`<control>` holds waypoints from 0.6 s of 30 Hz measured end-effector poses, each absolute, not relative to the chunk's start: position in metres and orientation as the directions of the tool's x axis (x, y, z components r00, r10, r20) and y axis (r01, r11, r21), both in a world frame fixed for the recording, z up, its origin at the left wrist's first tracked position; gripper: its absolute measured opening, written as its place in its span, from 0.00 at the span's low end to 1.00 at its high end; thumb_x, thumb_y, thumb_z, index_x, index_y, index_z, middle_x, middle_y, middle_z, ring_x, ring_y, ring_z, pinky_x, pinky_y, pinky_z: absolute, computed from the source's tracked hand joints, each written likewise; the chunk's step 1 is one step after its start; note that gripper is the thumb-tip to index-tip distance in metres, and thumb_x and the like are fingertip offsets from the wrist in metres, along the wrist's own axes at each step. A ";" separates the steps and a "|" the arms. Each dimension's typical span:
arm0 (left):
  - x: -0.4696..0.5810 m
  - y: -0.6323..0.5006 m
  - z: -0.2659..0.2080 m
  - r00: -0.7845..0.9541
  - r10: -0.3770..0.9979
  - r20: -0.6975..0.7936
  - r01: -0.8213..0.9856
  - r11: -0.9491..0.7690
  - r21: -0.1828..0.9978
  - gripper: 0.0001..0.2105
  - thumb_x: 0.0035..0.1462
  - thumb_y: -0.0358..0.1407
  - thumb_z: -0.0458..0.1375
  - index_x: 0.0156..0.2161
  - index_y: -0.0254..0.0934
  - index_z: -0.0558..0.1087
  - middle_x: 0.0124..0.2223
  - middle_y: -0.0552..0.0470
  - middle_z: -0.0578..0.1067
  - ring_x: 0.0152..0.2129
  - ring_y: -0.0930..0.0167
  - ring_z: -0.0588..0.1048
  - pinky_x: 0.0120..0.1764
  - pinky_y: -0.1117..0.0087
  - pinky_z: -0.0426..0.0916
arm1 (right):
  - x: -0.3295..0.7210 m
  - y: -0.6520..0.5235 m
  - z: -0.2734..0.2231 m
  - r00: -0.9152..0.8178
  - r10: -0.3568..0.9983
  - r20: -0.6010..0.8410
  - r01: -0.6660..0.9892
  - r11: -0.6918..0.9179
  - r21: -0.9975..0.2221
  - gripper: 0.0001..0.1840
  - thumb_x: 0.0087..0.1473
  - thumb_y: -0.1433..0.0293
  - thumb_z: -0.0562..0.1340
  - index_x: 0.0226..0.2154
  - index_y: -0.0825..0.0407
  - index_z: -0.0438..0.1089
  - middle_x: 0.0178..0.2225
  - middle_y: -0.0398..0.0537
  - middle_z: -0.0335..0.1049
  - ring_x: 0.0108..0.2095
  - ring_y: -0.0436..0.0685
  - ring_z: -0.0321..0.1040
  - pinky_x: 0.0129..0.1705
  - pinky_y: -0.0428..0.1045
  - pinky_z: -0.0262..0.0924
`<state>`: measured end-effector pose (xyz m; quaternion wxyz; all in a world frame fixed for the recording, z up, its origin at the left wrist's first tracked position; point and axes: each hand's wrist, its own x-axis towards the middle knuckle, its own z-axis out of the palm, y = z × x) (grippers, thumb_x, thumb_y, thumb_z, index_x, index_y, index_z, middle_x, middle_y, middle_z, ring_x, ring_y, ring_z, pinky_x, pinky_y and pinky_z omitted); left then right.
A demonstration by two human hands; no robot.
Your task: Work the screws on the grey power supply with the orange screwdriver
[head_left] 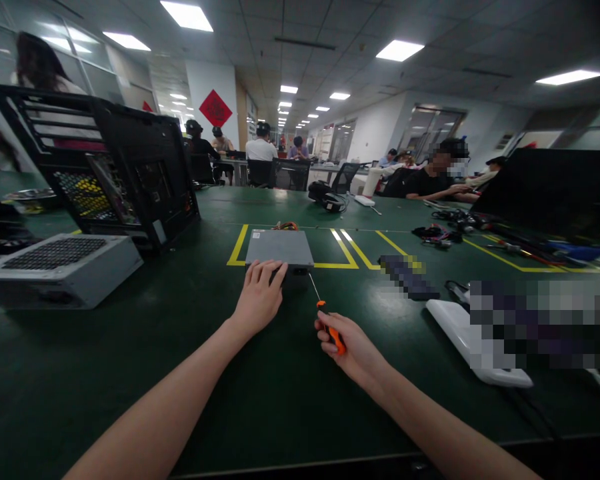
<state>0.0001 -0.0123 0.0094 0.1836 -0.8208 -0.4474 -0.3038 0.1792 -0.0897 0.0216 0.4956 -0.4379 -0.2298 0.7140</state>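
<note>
On the dark green surface (280, 413), we have a flat grey metal box with a pale label (280, 245) lying between the near and far edges, partly inside a marking of yellow tape (237, 247). Multicoloured cables (286, 226) bunch at its far end. Our left hand (260, 293) lays its slightly parted fingers over the box's near end; with the thumb hidden, we cannot tell whether they grip it. Our right hand (347, 347) has its fingers closed round an orange-and-black screwdriver (335, 333), the thin metal shaft slanting up to the box's near right corner; whether the tip touches, we cannot tell. Toward the surface's left edge we see a larger grey metal box with a perforated top (80, 270), and beyond it an upright black computer case (125, 167). To the right, nearer the near edge, lies a white plastic slab (460, 333).
</note>
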 end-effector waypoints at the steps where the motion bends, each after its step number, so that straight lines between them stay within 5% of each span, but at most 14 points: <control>1: 0.000 -0.012 0.009 0.415 0.621 0.665 0.846 -0.533 -0.030 0.22 0.54 0.29 0.49 0.56 0.37 0.58 0.52 0.44 0.63 0.52 0.62 0.59 0.57 0.54 0.50 | 0.179 -0.089 0.022 -0.116 0.905 -0.409 -0.503 -0.408 -0.762 0.06 0.49 0.69 0.61 0.26 0.56 0.65 0.25 0.44 0.63 0.21 0.43 0.58 0.16 0.37 0.48; 6: 0.000 -0.012 0.009 0.412 0.614 0.674 0.842 -0.539 -0.024 0.23 0.54 0.29 0.49 0.56 0.37 0.58 0.52 0.43 0.63 0.51 0.61 0.60 0.56 0.53 0.51 | 0.179 -0.087 0.023 -0.127 0.881 -0.457 -0.510 -0.453 -0.731 0.17 0.56 0.62 0.53 0.29 0.57 0.68 0.25 0.46 0.63 0.21 0.44 0.59 0.17 0.38 0.52; 11: 0.000 -0.011 0.007 0.409 0.608 0.681 0.838 -0.546 -0.016 0.23 0.54 0.29 0.49 0.56 0.36 0.58 0.52 0.42 0.64 0.51 0.60 0.60 0.56 0.52 0.50 | 0.178 -0.085 0.021 -0.146 0.887 -0.438 -0.503 -0.448 -0.739 0.14 0.56 0.65 0.52 0.30 0.58 0.67 0.21 0.43 0.60 0.16 0.41 0.53 0.13 0.37 0.42; 18: -0.001 -0.011 0.009 0.410 0.624 0.665 0.836 -0.549 0.001 0.22 0.55 0.30 0.49 0.56 0.34 0.58 0.53 0.42 0.63 0.52 0.61 0.58 0.57 0.54 0.48 | 0.182 -0.087 0.025 -0.049 0.944 -0.327 -0.533 -0.301 -0.791 0.12 0.53 0.63 0.55 0.27 0.55 0.66 0.20 0.41 0.60 0.17 0.43 0.53 0.15 0.39 0.43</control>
